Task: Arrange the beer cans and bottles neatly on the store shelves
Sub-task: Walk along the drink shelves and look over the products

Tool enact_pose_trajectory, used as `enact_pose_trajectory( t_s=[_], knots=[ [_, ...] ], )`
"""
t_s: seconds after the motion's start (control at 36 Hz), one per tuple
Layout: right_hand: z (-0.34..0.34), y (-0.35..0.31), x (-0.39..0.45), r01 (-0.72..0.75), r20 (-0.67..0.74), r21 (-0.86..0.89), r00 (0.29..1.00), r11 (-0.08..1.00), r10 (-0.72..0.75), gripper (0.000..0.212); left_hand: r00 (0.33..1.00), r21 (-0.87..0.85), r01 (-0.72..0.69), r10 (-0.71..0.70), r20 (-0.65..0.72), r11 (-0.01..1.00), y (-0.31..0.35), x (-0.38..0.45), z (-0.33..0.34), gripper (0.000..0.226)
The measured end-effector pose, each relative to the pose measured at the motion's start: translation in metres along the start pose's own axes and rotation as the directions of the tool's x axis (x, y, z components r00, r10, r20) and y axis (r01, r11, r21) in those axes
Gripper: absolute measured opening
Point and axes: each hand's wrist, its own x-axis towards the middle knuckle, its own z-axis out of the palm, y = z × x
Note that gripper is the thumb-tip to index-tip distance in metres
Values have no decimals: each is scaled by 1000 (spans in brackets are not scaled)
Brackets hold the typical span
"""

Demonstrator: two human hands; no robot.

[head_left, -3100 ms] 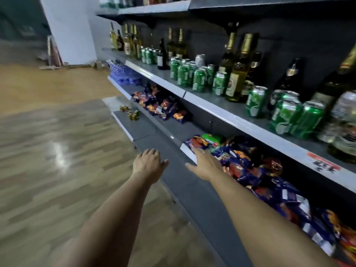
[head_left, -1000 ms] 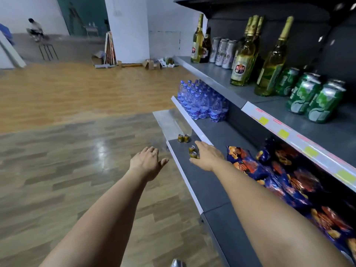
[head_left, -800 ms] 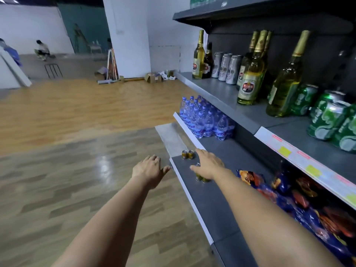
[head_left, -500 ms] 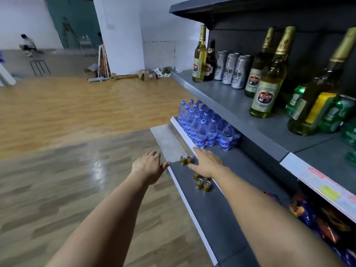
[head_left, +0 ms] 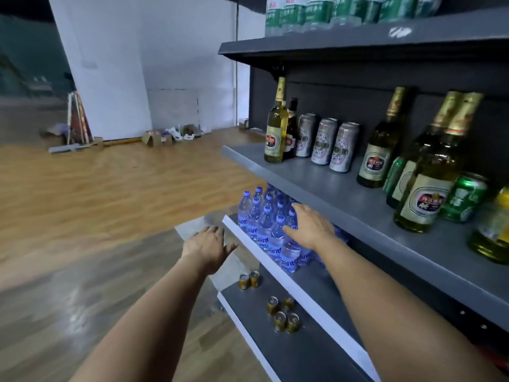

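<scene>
Nothing is being held; left hand [head_left: 208,249] and right hand [head_left: 311,226] are being spread wide, beer bottles [head_left: 276,125] at 1 o'clock likely being approached.

A single head-worn wide-angle camera looked forward and down along a grey shelf unit [head_left: 325,183], which filled the right side at close range. Both forearms reached in from the bottom edge. Wooden floor [head_left: 110,188] stretched left of the shelving toward a distant white wall [head_left: 170,51].
</scene>
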Motion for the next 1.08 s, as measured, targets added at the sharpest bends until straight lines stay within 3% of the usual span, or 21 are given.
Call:
enact_pose_trajectory(
  t_s=[0.42,0.64,0.75,0.92,1.08],
  knots=[
    [-13,-2,131,-225,-68,10,972,974,226,77,982,-60,-187,188,3,980,-25,173,-2,71],
    [-29,11,208,-275,-150,140,944,951,295,81,967,-110,-248,239,-86,963,-6,261,-25,70],
    [-36,16,243,-301,-198,163,923,940,330,82,969,-230,-221,185,-165,948,7,300,-43,83],
    [-36,8,281,-305,-231,303,896,903,380,81,985,-601,-157,78,-155,783,27,352,-53,102],
    [-28,-15,320,-268,-271,429,873,863,405,75,986,-760,-166,122,-114,628,35,398,-55,113]
  ],
)
